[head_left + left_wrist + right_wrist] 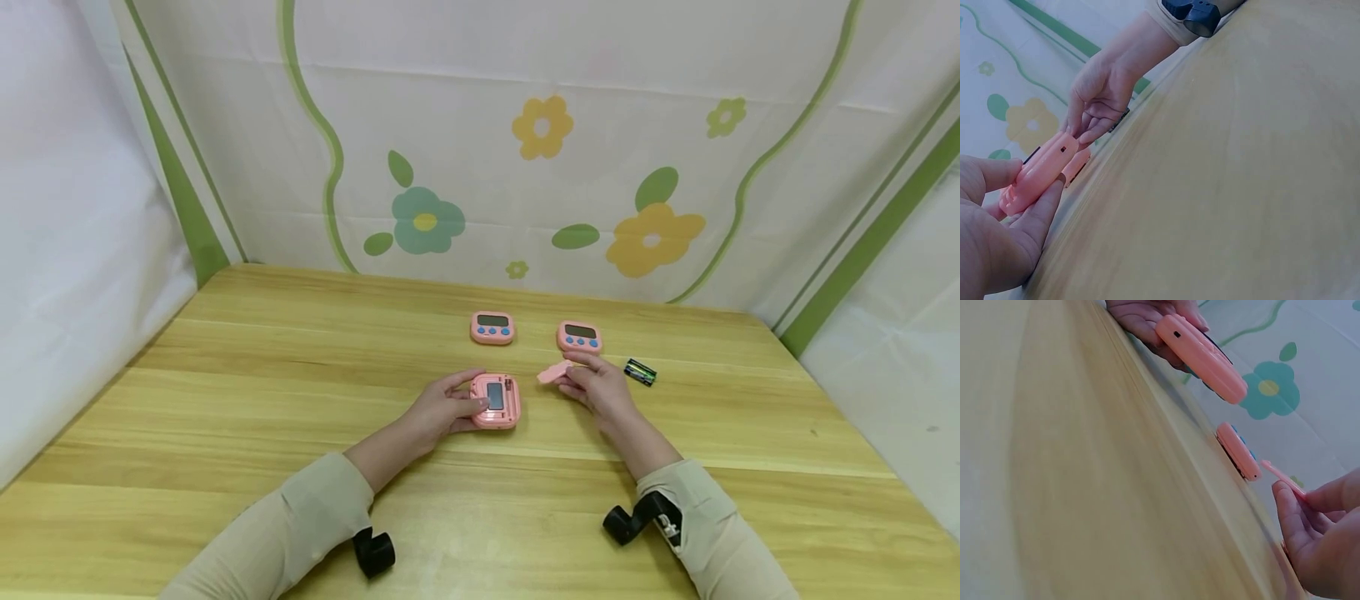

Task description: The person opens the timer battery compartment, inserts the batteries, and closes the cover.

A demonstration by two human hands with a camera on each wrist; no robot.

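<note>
My left hand (pixel 442 406) grips a pink digital timer (pixel 507 417) by its left side, thumb on top and fingers beneath. The timer's back faces up, its battery compartment uncovered. In the right wrist view the timer (pixel 1200 359) is held above the table, edge toward the camera. My right hand (pixel 602 390) pinches a thin pink battery cover (pixel 553 372) between thumb and fingers, to the right of the timer and apart from it. The same cover (pixel 1282 476) appears edge-on in the right wrist view.
Two more pink timers with blue buttons lie farther back, one at the left (pixel 492 328) and one just beyond my right hand (pixel 580 337). A pair of batteries (pixel 641 372) lies right of that hand. A flowered cloth (pixel 465 150) hangs behind the wooden table (pixel 262 375).
</note>
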